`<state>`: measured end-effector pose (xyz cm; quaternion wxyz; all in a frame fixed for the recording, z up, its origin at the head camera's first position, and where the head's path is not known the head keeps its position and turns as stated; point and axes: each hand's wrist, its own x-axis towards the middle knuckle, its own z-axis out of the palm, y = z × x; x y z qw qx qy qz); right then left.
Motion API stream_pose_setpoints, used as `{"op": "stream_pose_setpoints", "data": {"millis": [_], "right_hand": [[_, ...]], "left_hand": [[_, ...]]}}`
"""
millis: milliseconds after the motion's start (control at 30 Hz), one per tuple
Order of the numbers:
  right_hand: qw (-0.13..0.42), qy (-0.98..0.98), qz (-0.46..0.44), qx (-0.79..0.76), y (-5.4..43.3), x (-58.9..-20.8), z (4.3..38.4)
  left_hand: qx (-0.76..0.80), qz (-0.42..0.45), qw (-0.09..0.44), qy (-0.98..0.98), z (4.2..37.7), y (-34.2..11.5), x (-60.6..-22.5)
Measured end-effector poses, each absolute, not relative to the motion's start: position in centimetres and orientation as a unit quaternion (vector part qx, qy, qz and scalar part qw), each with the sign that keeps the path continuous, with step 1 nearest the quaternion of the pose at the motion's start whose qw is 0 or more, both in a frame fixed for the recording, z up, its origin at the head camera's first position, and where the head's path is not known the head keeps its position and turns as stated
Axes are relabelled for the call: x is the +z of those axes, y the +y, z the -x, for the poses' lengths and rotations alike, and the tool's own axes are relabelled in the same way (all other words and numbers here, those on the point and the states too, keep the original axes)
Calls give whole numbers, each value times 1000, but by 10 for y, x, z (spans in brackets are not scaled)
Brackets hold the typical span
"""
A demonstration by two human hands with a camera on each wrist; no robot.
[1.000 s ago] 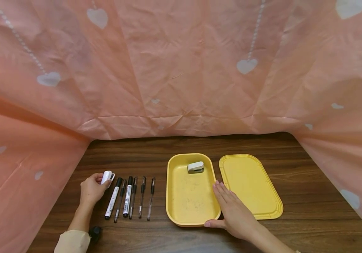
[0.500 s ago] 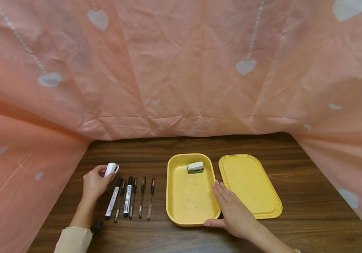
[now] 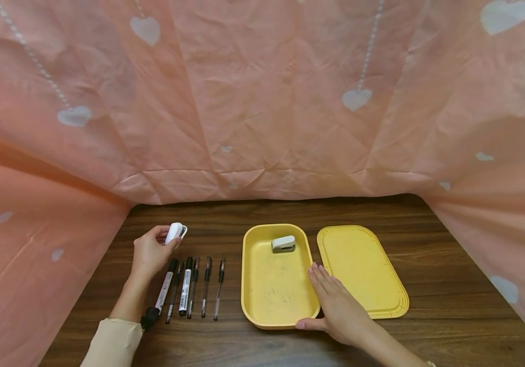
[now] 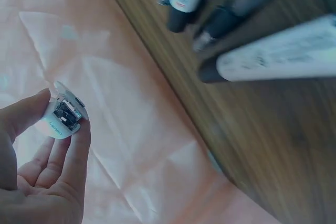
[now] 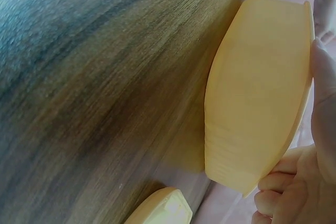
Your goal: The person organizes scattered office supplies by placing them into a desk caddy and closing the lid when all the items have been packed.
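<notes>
A small white stapler (image 3: 175, 233) is pinched between the thumb and fingers of my left hand (image 3: 150, 253), above the far ends of the pens. In the left wrist view the open end of this stapler (image 4: 67, 113) faces the camera. My right hand (image 3: 342, 308) lies with extended fingers along the right side of a yellow box (image 3: 276, 285), thumb at its near rim. Inside the box, toward the back, sits another white and grey stapler (image 3: 283, 243). The right wrist view shows the box's outer wall (image 5: 257, 87) against the hand.
Left of the box, two white markers (image 3: 185, 288) and several black-capped clear pens (image 3: 205, 285) lie in a row on the wooden table (image 3: 262, 351). A flat yellow lid (image 3: 363, 270) lies right of the box. Pink cloth (image 3: 262, 102) surrounds the table's back and sides.
My left hand has moved away from me and a little to the right, carrying the white stapler from beside the markers. The right hand and box stay where they were.
</notes>
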<state>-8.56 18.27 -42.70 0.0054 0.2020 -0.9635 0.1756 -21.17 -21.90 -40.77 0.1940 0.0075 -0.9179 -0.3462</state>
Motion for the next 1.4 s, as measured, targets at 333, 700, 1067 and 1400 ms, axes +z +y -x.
{"op": "stream_pose_setpoints", "data": {"millis": [333, 700, 1067, 1400], "right_hand": [[4, -964, -200, 177, 184, -427, 86], [10, -964, -201, 174, 184, -428, 86], [8, -963, -202, 176, 183, -426, 85], [6, -965, -199, 174, 183, -426, 85]], "left_hand": [[-370, 22, 180, -911, 223, -188, -389], [-388, 70, 166, -904, 232, -147, -374], [-415, 102, 146, -892, 238, -111, -370], [-419, 121, 140, -889, 242, -92, -378]]}}
